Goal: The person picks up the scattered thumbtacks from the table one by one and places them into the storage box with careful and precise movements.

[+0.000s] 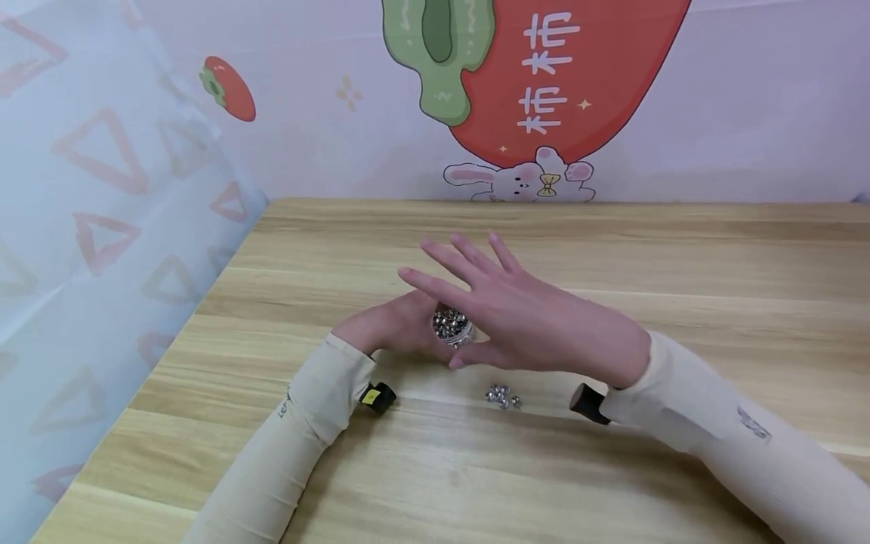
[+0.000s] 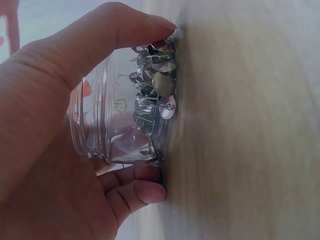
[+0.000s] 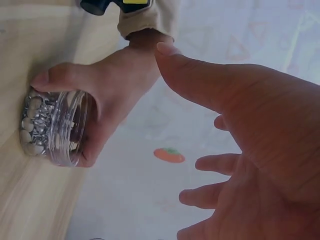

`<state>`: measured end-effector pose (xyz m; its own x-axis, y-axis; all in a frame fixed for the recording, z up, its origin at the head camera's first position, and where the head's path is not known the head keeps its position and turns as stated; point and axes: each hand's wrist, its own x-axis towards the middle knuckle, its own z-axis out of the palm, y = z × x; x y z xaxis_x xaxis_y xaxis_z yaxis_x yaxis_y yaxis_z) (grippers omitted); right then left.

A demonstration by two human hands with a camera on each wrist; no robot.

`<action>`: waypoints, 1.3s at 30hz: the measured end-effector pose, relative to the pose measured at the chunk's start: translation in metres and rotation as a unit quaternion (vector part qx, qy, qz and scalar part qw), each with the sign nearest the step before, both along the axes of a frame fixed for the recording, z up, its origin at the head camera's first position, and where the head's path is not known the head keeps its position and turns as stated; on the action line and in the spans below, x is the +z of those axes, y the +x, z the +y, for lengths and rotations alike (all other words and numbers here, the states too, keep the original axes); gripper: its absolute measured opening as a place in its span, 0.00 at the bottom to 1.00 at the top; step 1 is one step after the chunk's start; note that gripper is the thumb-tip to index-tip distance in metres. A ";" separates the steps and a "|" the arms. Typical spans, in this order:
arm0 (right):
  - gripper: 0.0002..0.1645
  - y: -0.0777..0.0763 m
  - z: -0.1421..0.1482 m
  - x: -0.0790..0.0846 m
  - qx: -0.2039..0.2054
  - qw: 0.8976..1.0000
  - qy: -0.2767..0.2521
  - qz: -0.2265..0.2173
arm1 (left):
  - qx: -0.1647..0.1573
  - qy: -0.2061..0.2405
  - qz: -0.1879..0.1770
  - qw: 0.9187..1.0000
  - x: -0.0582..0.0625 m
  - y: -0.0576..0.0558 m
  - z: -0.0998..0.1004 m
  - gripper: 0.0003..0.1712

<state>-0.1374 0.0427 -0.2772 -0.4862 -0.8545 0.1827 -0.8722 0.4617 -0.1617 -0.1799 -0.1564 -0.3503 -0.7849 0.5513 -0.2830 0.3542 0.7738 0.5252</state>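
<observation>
Grips a clear jar (image 3: 54, 129) at left of the right-wrist frame, curling the left hand (image 3: 111, 84) round its side. Contains thumbtacks (image 2: 162, 84), heaped toward the base. Spreads the right hand (image 1: 523, 313) near it, holding nothing. Shows loose tacks (image 1: 499, 393) on the table (image 1: 469, 476), below centre of the head frame.

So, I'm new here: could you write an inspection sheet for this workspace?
Surface: wood-grain table.
Job's things: clear jar, lidless, part-filled with metal thumbtacks; small loose cluster of shiny pieces, probably tacks, on the table.
Clutter: nothing seen.
Hands: left hand grips the jar; right hand, fingers spread, holds nothing.
Cables: nothing seen.
Surroundings: backdrop with fruit and rabbit pictures; triangle-patterned sheet at left.
</observation>
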 end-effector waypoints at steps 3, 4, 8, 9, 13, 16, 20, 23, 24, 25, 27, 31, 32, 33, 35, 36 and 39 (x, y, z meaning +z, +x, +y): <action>0.61 0.012 0.013 -0.001 -0.007 1.000 0.017 0.001 | 0.005 -0.007 0.003 1.000 0.000 0.000 -0.001 0.44; 0.61 0.017 0.019 -0.001 -0.011 1.000 0.024 -0.001 | 0.010 -0.011 0.002 1.000 0.000 0.001 -0.001 0.42; 0.61 0.031 0.038 -0.006 -0.024 0.999 0.041 -0.005 | 0.013 -0.012 0.005 1.000 0.001 0.001 -0.003 0.39; 0.60 0.033 0.041 -0.007 -0.025 0.999 0.040 -0.006 | 0.015 -0.011 0.005 1.000 0.001 0.001 -0.003 0.40; 0.49 0.040 0.049 -0.014 -0.010 1.000 0.028 -0.001 | 0.015 -0.010 0.003 1.000 0.000 0.001 -0.003 0.42; 0.35 0.043 0.049 -0.021 0.020 0.999 0.027 -0.001 | 0.016 -0.011 0.002 1.000 0.000 0.001 -0.002 0.44; 0.19 0.046 0.046 -0.031 0.061 0.997 0.040 -0.003 | 0.019 -0.017 0.003 1.000 0.000 0.001 -0.002 0.44; 0.12 0.046 0.044 -0.038 0.072 0.996 0.046 0.008 | 0.018 -0.020 0.004 1.000 0.000 0.000 -0.001 0.44; 0.10 0.046 0.044 -0.040 0.073 0.996 0.045 0.010 | 0.017 -0.020 0.003 1.000 0.000 0.000 -0.001 0.44; 0.08 0.046 0.044 -0.042 0.074 0.996 0.043 0.013 | 0.015 -0.020 0.004 1.000 0.000 0.000 0.000 0.44; 0.07 0.046 0.044 -0.045 0.076 0.996 0.039 0.017 | 0.013 -0.020 0.004 1.000 0.000 -0.001 0.001 0.43; 0.07 0.046 0.043 -0.051 0.078 0.996 0.040 0.024 | 0.011 -0.024 0.003 1.000 0.000 -0.001 0.001 0.43; 0.07 0.046 0.042 -0.052 0.078 0.996 0.042 0.024 | 0.011 -0.025 0.003 1.000 0.000 -0.001 0.001 0.44; 0.08 0.046 0.042 -0.053 0.079 0.995 0.046 0.026 | 0.011 -0.025 0.003 1.000 0.000 -0.001 0.001 0.44; 0.09 0.045 0.041 -0.054 0.081 0.995 0.055 0.025 | 0.011 -0.023 0.004 1.000 0.000 -0.001 0.000 0.44; 0.10 0.045 0.041 -0.054 0.081 0.995 0.060 0.024 | 0.011 -0.022 0.004 1.000 0.000 -0.001 0.000 0.44; 0.12 0.045 0.040 -0.056 0.082 0.994 0.070 0.019 | 0.012 -0.020 0.005 1.000 -0.002 -0.001 0.000 0.44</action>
